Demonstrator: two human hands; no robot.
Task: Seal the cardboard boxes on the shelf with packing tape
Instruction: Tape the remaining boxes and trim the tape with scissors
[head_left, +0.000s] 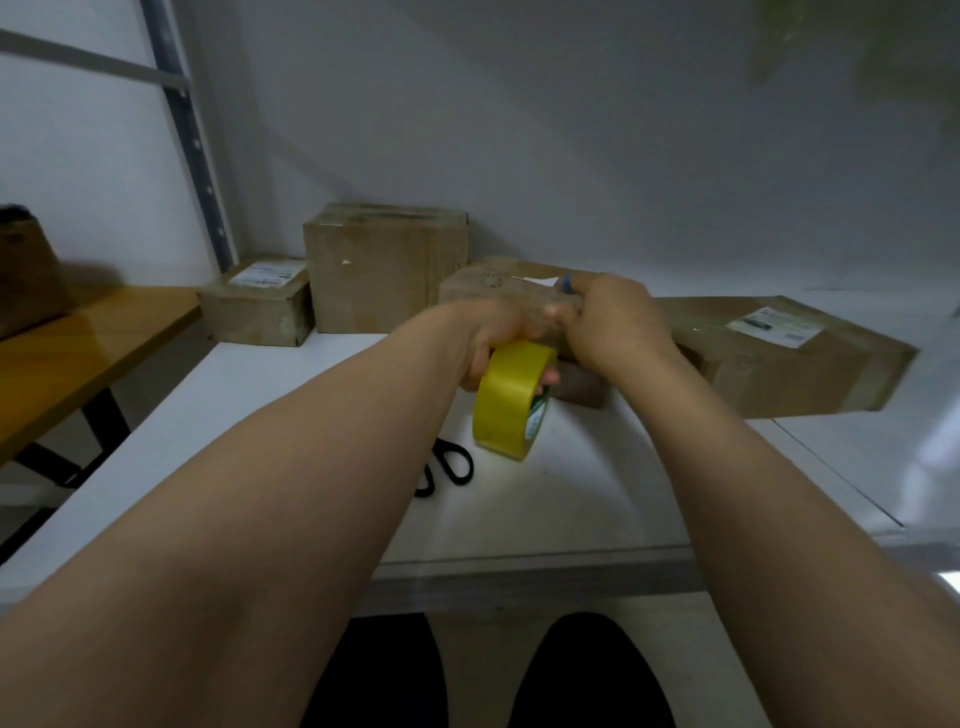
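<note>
Yellow tape roll (511, 400), likely light and rigid, is gripped through its core by the left hand (488, 338). The right hand (613, 322) rests on the cardboard box (483, 288) on the shelf (311, 395), forefinger straight. Whether it pinches a flimsy, sticky strip, I cannot tell.

Scissors (449, 465) on shelf (260, 395), left of tape roll (511, 397); behind: small box (257, 306) leftmost, tall box (384, 270), long box (779, 353) rightmost.
</note>
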